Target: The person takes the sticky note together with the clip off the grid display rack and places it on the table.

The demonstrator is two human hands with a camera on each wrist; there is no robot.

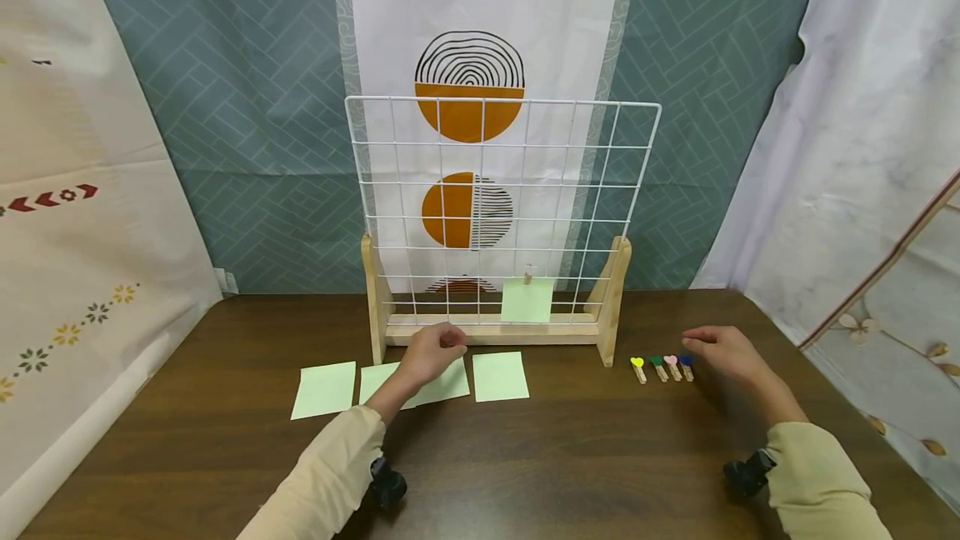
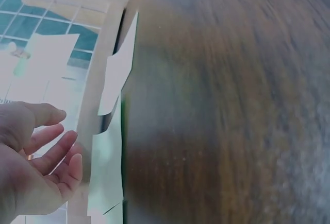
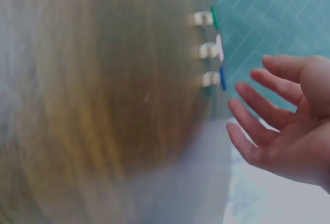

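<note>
Pale green paper squares lie in a row on the table, among them a left one (image 1: 324, 391), a middle one (image 1: 450, 383) and a right one (image 1: 501, 377). Over the middle ones hovers my left hand (image 1: 429, 357), fingers loosely bent and holding nothing; it partly hides them. My right hand (image 1: 726, 352), relaxed and holding nothing, is just right of several small wooden clothespins with heart tops: yellow (image 1: 638, 370), green (image 1: 659, 368), pink (image 1: 672, 367) and blue (image 1: 687, 367). In the right wrist view its fingers (image 3: 258, 105) are spread, apart from the clothespins.
Behind the papers stands a white wire grid (image 1: 502, 99) on a wooden base (image 1: 487, 335). A small clothespin (image 1: 528, 277) holds another green paper (image 1: 527, 302) low on the grid. Patterned cloths (image 1: 247, 107) hang behind and beside the brown table (image 1: 562, 457).
</note>
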